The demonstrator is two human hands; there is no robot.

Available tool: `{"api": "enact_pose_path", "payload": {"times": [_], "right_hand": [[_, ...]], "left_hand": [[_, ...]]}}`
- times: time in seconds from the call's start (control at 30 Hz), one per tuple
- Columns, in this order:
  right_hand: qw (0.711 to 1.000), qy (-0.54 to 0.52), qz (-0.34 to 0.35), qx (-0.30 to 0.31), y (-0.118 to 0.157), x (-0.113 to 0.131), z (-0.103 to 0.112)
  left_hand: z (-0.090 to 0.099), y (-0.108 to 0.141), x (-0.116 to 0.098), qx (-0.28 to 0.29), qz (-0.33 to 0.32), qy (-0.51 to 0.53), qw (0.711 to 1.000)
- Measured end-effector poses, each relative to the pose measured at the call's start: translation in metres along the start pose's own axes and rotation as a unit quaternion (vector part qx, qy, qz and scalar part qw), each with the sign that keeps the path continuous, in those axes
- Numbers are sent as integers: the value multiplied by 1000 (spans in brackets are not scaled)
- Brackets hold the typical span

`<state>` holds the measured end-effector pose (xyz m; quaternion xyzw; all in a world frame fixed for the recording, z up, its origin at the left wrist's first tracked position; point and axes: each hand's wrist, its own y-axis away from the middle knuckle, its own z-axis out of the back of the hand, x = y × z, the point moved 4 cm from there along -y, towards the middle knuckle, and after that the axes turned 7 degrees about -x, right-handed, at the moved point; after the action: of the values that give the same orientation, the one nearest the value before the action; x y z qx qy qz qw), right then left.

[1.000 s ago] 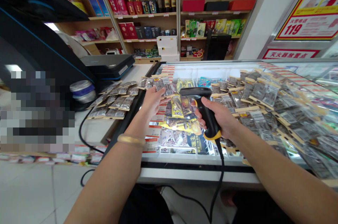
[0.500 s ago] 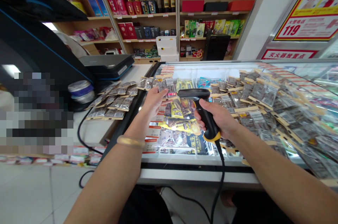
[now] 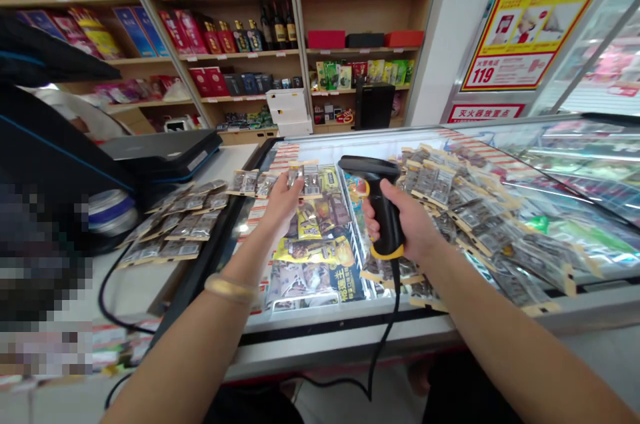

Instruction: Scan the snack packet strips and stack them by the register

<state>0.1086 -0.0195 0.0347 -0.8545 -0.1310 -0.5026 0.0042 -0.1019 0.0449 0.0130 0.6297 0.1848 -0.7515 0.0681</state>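
The left fingers (image 3: 298,187) are pinching a packet (image 3: 311,183); the right fingers (image 3: 370,223) are gripping a scanner (image 3: 387,216), whose cable (image 3: 397,284), hanging below them, might be catching and jerking it aside.

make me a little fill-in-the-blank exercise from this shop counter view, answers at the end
1. The right hand holds a scanner coloured black and ____.
2. The gold bracelet is worn on the person's ____ arm.
3. The cord running down from the scanner is ____ in colour.
4. The large number printed on the wall sign is ____.

Missing words: yellow; left; black; 119.
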Motion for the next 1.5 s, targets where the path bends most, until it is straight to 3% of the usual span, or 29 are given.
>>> {"api": "enact_pose_path", "payload": {"times": [0.2,0.37,0.5,0.83,0.93,1.03,1.2,1.33,1.4,1.5], "right_hand": [[995,-3,75,-62,25,42,55],[992,-17,88,-89,42,52,85],[991,-28,85,-101,49,52,97],[991,-34,86,-98,42,49,96],[991,-28,91,-92,40,49,90],[993,-17,94,-70,36,49,76],[998,-5,67,-11,19,37,26],[1000,-2,12,9,-6,15,-23],[1000,10,-18,12,-20,2,-44],[998,32,-50,15,-40,-14,-66]], "left_hand": [[-83,9,-32,86,-35,41,995],[-136,18,-29,107,-64,-55,991],[-151,24,-23,130,-92,-174,972],[-142,27,-18,113,-74,-171,976],[-134,24,-14,98,-76,-165,979],[-112,14,-10,68,-98,-167,979],[-38,-17,0,-25,-131,-223,966],[28,-45,4,-81,-125,-340,929],[52,-58,4,-91,-114,-406,902],[72,-80,9,-72,-81,-494,863]]}}
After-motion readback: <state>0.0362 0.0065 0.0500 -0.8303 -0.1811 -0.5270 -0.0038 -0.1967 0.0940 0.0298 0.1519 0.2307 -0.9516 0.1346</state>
